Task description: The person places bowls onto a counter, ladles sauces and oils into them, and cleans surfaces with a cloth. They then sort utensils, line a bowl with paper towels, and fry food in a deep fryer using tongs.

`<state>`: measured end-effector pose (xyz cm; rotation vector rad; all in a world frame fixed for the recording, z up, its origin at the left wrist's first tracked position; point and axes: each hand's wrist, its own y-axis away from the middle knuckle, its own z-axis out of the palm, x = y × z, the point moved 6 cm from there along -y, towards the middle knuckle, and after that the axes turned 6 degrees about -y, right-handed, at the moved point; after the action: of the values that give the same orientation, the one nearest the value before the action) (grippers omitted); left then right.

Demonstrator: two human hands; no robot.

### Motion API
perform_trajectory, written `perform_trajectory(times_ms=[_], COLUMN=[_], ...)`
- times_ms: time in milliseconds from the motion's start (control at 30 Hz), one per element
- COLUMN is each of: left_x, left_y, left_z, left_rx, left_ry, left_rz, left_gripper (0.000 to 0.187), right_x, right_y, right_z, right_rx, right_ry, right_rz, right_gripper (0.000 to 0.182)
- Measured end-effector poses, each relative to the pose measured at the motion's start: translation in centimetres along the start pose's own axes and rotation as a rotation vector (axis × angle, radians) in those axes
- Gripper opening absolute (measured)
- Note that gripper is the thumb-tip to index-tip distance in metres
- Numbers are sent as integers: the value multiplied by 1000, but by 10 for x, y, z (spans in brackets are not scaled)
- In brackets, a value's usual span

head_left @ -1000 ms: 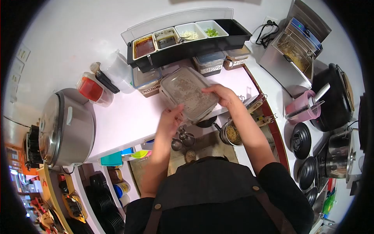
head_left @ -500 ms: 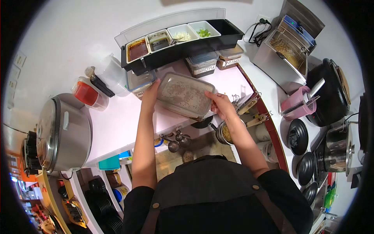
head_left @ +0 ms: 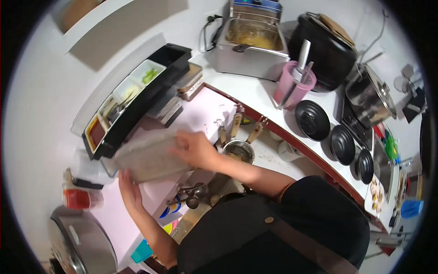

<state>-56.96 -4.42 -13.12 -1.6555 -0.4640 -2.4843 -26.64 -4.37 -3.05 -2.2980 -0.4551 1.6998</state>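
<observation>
A lidded rectangular container [head_left: 148, 157], blurred by motion, is held over the pink-white counter [head_left: 114, 219], just in front of the black topping tray [head_left: 141, 100]. My left hand [head_left: 129, 185] is at its near left edge, with the fingers partly hidden along the side. At the right end, my right hand [head_left: 194, 148] lies over the container's edge, its fingers bent and smeared. What is inside the container cannot be made out.
A fryer [head_left: 251, 50] stands at the back, beside a pink utensil cup [head_left: 294, 86]. Black bowls [head_left: 312, 120] line the right counter. Strainers [head_left: 238, 150] hang at its inner edge. A large cooker [head_left: 86, 242] is at the lower left.
The camera view has turned to the right, so the fryer and the right counter show more centrally. The container now appears further left and blurred, still between both hands.
</observation>
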Motion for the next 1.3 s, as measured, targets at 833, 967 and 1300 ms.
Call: perform_trajectory(times_ms=[833,967,1300], left_x=[16,29,14], left_y=[146,142,153], left_z=[-35,20,83], left_rx=[527,606,534], left_ry=[-1698,-1579,-1418], left_rz=[750,885,925], left_gripper=[45,34,21], right_x=[116,84,93], right_y=[-80,-82,-59], right_z=[-444,-418,-396], right_rx=[289,158,-315], right_ry=[380,790,1582], right_rz=[176,179,321], right_gripper=[42,32,24])
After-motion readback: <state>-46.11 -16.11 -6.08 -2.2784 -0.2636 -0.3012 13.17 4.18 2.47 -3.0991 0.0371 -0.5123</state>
